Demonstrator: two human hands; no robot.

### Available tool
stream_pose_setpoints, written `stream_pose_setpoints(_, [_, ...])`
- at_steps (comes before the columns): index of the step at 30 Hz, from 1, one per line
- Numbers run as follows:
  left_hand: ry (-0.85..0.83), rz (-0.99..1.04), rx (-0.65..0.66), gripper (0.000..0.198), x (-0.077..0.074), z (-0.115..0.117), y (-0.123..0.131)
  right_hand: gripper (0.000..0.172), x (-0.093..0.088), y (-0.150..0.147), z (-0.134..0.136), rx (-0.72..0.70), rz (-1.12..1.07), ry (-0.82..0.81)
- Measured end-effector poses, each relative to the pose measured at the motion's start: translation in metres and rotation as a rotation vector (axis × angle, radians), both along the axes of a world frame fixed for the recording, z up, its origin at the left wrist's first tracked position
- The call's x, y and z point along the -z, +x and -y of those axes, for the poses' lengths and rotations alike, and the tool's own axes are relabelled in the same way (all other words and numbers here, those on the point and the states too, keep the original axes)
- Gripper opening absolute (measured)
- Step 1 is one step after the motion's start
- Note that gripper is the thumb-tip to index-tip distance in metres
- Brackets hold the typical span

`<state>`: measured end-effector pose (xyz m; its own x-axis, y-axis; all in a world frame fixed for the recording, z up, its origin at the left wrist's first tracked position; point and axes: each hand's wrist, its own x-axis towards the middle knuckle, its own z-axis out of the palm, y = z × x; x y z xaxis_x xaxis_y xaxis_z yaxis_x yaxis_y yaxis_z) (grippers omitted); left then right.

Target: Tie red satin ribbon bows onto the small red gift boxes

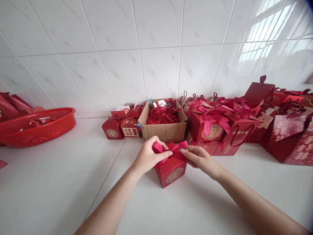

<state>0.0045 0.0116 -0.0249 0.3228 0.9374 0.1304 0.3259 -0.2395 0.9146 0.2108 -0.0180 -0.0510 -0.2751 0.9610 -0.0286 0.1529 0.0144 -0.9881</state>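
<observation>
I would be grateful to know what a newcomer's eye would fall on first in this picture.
It would probably be the small red cardboard gift box in the lower middle, where the left hand and right hand pinch its glossy crimson ribbon. Behind it stands an open brown cardboard carton of red ribbons, and at the far left sits a wide red plastic basket.

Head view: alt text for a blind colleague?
Left hand and right hand hold a red satin ribbon atop a red gift box on a white surface. Behind stands an open cardboard box of ribbons; ribbon-tied red boxes sit right, a red plastic basket left.
</observation>
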Motion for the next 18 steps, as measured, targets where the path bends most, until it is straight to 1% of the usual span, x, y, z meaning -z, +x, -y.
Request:
stream_pose_setpoints(5, [0.079,-0.002,0.052,0.04,0.002,0.002,0.002,0.043,-0.003,0.004,-0.001,-0.039,-0.022,0.065])
stream_pose_setpoints(11, [0.056,-0.016,0.045,0.041,0.005,0.0,0.001,0.039,-0.002,0.012,-0.003,-0.128,-0.067,0.112])
stream_pose_setpoints(18, [0.075,-0.03,0.018,0.037,0.005,0.0,0.0,0.039,0.001,0.017,-0.006,-0.069,-0.042,0.118])
